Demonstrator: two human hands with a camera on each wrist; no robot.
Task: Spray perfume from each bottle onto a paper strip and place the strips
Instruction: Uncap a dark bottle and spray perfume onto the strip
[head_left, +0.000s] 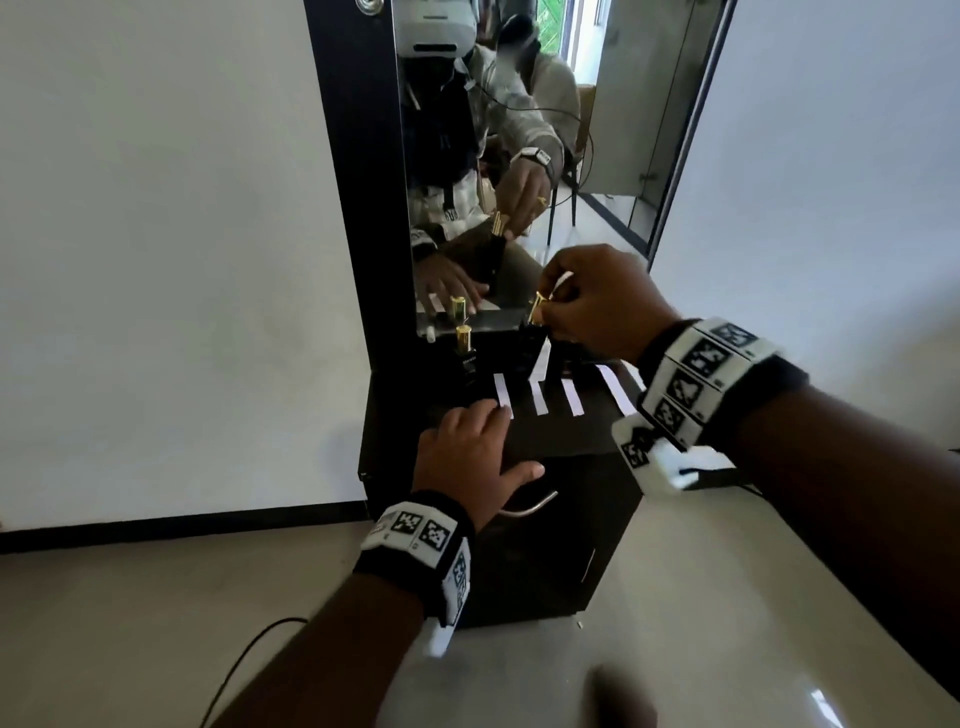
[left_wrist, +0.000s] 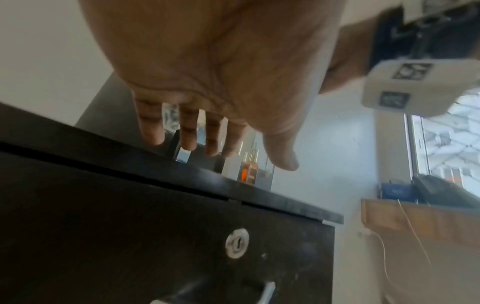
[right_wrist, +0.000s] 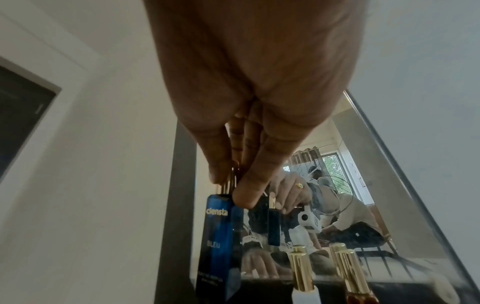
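My left hand (head_left: 470, 452) lies flat, fingers spread, on the black cabinet top (head_left: 561, 436), its fingertips touching the nearest white paper strip (head_left: 503, 396). Farther back, my right hand (head_left: 605, 306) pinches the gold cap (head_left: 537, 306) of the blue perfume bottle (right_wrist: 221, 236) standing before the mirror (head_left: 519, 130).

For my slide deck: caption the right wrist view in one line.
Right hand pinches the gold cap of a blue bottle before a mirror, two gold-capped bottles beside it.
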